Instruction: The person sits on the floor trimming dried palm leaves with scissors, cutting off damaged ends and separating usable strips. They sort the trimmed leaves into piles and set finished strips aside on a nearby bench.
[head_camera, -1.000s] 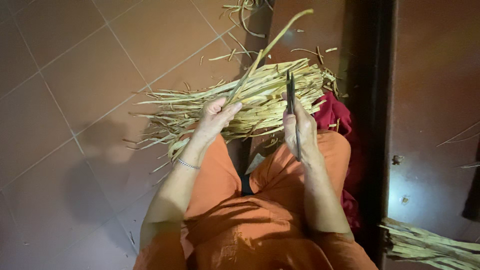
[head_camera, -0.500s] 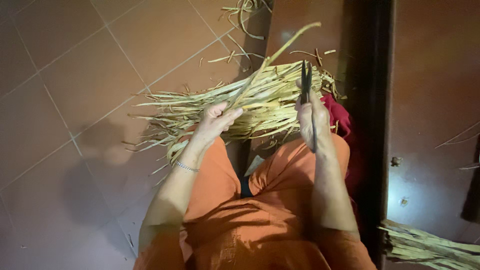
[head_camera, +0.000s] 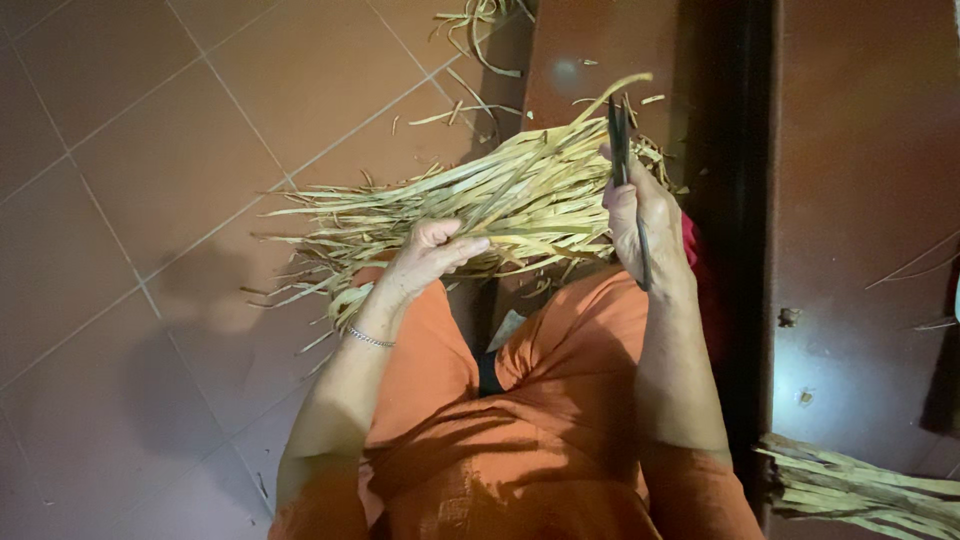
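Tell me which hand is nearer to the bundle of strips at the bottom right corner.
Right. The right hand, gripping a dark blade, is up above that bundle, on its side of the lap. The left hand is farther left, holding a strip over the big pile.

- I'm sitting in what is looking like a home craft corner, on a red tiled floor (head_camera: 150, 150).
- Dried straw strips (head_camera: 480, 200) are piling up beside dark wooden furniture (head_camera: 860, 200).
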